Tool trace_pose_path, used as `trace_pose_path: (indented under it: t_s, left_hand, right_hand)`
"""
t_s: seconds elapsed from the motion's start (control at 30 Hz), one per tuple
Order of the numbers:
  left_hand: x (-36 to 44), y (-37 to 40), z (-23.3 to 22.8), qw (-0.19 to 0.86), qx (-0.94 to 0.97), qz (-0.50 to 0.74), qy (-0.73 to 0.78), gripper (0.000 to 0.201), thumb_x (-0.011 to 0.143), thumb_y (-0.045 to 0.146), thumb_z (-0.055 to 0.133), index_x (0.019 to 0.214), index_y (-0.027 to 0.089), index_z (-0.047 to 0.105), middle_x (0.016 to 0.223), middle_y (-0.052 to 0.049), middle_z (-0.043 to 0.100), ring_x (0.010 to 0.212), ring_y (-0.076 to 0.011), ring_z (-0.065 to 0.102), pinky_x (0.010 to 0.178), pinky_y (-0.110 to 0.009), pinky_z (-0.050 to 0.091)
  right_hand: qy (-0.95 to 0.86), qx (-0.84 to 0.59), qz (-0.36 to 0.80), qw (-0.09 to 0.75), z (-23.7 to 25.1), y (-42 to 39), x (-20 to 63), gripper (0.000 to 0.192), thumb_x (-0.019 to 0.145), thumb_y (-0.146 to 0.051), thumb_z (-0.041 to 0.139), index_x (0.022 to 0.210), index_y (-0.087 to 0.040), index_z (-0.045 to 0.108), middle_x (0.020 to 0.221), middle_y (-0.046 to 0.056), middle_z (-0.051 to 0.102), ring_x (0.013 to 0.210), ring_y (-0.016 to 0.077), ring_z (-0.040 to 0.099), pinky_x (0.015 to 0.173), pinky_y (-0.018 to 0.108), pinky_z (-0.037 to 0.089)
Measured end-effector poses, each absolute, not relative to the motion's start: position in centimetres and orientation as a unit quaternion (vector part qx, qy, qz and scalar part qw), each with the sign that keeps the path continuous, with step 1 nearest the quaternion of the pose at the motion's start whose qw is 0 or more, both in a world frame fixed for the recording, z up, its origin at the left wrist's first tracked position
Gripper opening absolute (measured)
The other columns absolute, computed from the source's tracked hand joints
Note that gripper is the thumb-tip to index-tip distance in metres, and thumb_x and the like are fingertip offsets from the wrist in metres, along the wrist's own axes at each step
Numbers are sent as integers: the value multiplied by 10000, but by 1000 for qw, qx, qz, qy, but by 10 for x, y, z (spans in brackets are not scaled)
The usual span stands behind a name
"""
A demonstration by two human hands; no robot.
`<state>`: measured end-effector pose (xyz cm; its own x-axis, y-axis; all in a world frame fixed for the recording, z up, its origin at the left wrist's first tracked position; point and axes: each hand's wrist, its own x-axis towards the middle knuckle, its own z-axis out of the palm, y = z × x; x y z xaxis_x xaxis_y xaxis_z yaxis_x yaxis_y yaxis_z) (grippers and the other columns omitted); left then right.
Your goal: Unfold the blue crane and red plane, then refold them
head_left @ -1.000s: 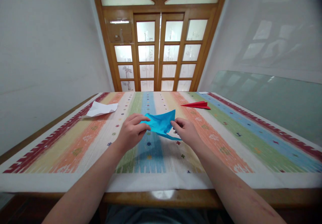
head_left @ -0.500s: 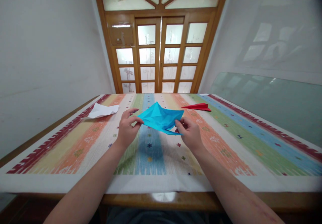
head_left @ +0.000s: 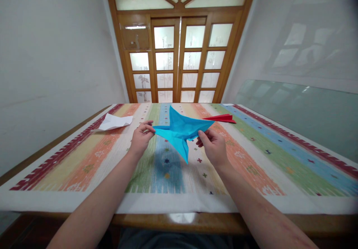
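A blue folded paper is held above the tablecloth between my two hands, its points spreading up, down, left and right. My left hand pinches its narrow left tip between thumb and fingers. On the other side, my right hand grips the right part, thumb on top and fingers curled beneath. The paper's underside is hidden from me.
A red paper plane lies on the striped tablecloth, beyond my right hand. To the far left rests a creased white paper. A wooden door with glass panes stands behind the table.
The blue paper has opened out into a star-like shape, with one point now rising and another hanging down. Both hands keep hold of it; the right has shifted slightly right.
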<state>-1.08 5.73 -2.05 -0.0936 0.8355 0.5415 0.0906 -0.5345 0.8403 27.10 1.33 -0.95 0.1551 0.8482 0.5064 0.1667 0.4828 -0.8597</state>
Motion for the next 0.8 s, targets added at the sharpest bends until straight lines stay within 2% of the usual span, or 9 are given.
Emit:
trace_pose_path:
  t_s: [0.13, 0.53, 0.63, 0.8]
  left_hand:
    - [-11, 60, -23, 320, 594, 637, 372, 120, 710, 269, 744, 725, 180, 664, 1252, -95, 629, 1204, -263, 577, 960, -407, 501]
    - [-13, 61, -25, 299, 611, 623, 387, 109, 717, 269, 730, 730, 179, 670, 1251, -100, 629, 1204, -274, 580, 948, -409, 505]
    - [-17, 60, -24, 287, 669, 555, 403, 51, 725, 199, 652, 729, 180, 700, 1258, -112, 617, 1226, -286, 568, 949, -414, 499]
    - [-17, 55, -19, 299, 787, 361, 401, 340, 707, 87, 484, 843, 210, 770, 1308, -89, 613, 1257, -269, 551, 1033, -426, 428]
  right_hand:
    - [-582, -421, 289, 633, -9, 14, 271, 365, 872, -517, 680, 732, -186, 613, 645, 24, 651, 526, 165, 641, 473, 275, 520]
    - [-562, -421, 299, 646, -10, 15, 270, 362, 863, -516, 691, 738, -188, 608, 645, 18, 648, 521, 163, 638, 468, 275, 527]
    - [-577, -424, 285, 637, -9, 14, 271, 347, 887, -508, 664, 753, -191, 616, 642, 14, 644, 530, 165, 636, 476, 276, 516]
    - [-638, -443, 205, 596, -11, 12, 272, 307, 937, -465, 610, 784, -201, 645, 633, 11, 637, 569, 172, 630, 536, 288, 495]
